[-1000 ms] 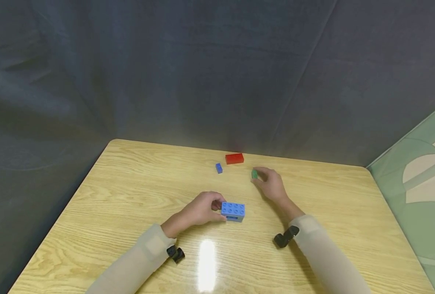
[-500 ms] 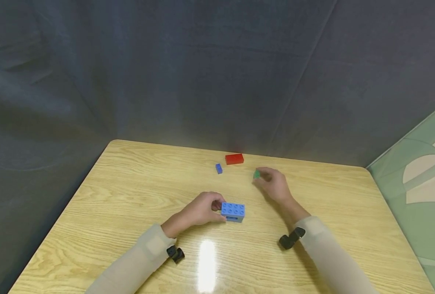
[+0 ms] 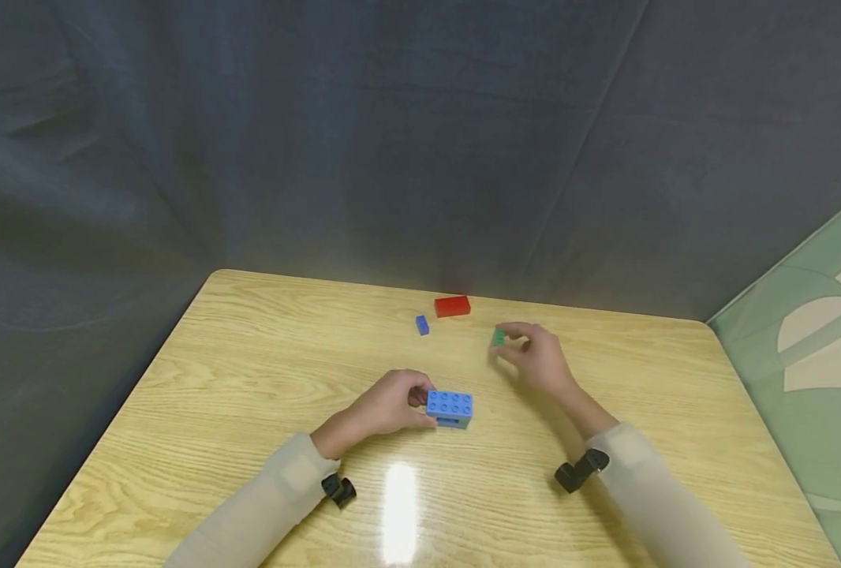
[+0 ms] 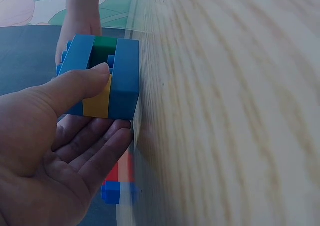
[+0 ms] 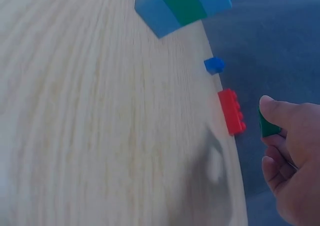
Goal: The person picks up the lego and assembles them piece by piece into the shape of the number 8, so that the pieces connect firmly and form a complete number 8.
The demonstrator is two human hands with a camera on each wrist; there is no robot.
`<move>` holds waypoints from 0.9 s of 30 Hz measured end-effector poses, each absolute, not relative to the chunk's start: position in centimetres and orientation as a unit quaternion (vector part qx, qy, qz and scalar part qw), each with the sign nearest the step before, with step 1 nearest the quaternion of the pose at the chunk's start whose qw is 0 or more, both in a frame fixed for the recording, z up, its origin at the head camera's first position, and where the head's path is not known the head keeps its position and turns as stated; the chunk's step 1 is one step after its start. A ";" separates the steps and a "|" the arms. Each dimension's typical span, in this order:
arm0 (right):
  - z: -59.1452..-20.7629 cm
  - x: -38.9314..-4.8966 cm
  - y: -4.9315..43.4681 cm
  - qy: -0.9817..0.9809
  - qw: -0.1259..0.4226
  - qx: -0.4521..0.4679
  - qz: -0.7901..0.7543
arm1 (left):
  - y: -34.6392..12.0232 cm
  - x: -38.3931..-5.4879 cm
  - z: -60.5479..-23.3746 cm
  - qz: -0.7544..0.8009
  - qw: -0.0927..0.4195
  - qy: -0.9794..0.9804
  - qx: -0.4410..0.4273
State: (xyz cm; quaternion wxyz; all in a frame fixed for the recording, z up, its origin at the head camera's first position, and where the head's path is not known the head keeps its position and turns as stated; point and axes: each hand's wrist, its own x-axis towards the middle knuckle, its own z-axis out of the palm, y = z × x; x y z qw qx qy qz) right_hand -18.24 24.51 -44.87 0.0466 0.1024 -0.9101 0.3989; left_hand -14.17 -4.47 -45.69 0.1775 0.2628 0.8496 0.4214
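My left hand [image 3: 390, 402] holds a stack of toy building bricks [image 3: 450, 404] near the middle of the table, its thumb on the near side. In the left wrist view the stack shows a blue brick at top and bottom, with a yellow brick [image 4: 97, 100] and a green brick [image 4: 105, 46] between them and a gap in the middle. Farther right, my right hand [image 3: 543, 363] pinches a small green brick [image 5: 269, 128] between thumb and fingers. That brick is held above the table, and the hand's shadow falls on the wood.
A red brick [image 3: 452, 306] lies near the table's far edge, with a small blue brick [image 3: 423, 325] just left of it. The wooden table [image 3: 250, 355] meets a dark curtain [image 3: 420, 142] at the back. A green patterned panel [image 3: 818, 379] stands along the right side.
My right hand has shifted a little to the right, carrying the small green brick with it. The left hand and the brick stack have stayed in place.
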 end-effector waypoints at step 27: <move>-42.3 -13.0 22.7 -0.897 0.071 0.191 0.393 | -4.3 -14.4 -45.8 0.413 0.176 0.852 0.268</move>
